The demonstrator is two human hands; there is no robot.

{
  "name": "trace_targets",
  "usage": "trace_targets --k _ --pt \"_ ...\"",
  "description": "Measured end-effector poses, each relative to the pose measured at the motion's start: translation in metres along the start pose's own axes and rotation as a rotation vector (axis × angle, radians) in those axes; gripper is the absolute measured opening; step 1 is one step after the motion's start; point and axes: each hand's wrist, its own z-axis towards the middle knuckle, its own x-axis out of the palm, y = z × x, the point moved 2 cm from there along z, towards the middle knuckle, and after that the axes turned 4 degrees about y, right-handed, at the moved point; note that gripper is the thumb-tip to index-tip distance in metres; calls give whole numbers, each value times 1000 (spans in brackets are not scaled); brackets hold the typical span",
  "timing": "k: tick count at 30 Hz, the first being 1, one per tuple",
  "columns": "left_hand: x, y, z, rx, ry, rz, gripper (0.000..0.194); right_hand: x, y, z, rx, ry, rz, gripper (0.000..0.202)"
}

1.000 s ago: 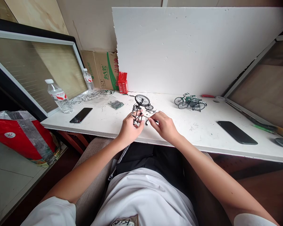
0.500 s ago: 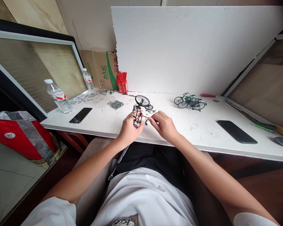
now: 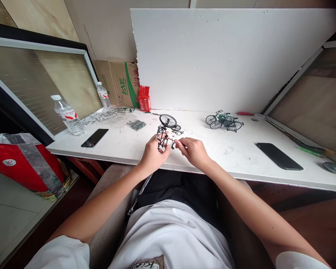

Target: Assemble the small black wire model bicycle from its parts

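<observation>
A small black model bicycle frame point(image 3: 162, 139) is pinched between the thumb and fingers of my left hand point(image 3: 152, 154), just above the table's front part. My right hand point(image 3: 195, 152) is closed round what looks like a thin screwdriver point(image 3: 171, 139); its handle is hidden in my fingers. The shaft points left and its tip meets the frame, though the exact contact is too small to make out. A spoked black wheel point(image 3: 168, 120) shows just behind the frame; whether they are joined I cannot tell. Small black parts point(image 3: 177, 129) lie beside the wheel.
Model bicycles point(image 3: 225, 121) stand at the right. Phones lie left point(image 3: 95, 138) and right point(image 3: 279, 156), with a mouse point(image 3: 335, 167) farther right. Water bottles point(image 3: 70, 116), a parts bag point(image 3: 137, 124), parts sprues point(image 3: 110, 113) and a red box point(image 3: 145, 98) are at the left.
The view has shifted slightly. My right hand has moved a touch left with the screwdriver, whose shaft now looks turned a little; my left hand keeps hold of the bicycle frame.
</observation>
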Motion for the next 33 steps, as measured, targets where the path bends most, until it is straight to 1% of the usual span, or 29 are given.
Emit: trace_targets --k 7,12,21,26,33 --pt "-1 -2 0 -1 -8 3 51 -6 8 1 121 69 273 58" --pt "0 -1 0 -17 -6 -2 50 -5 7 1 160 105 332 58" --pt "2 1 -1 -28 7 -15 51 -5 8 1 204 131 408 63" --pt "3 3 -1 -33 -7 -2 50 -2 7 2 241 149 545 64" --pt "4 8 -2 -40 -9 13 52 7 5 2 298 164 718 65"
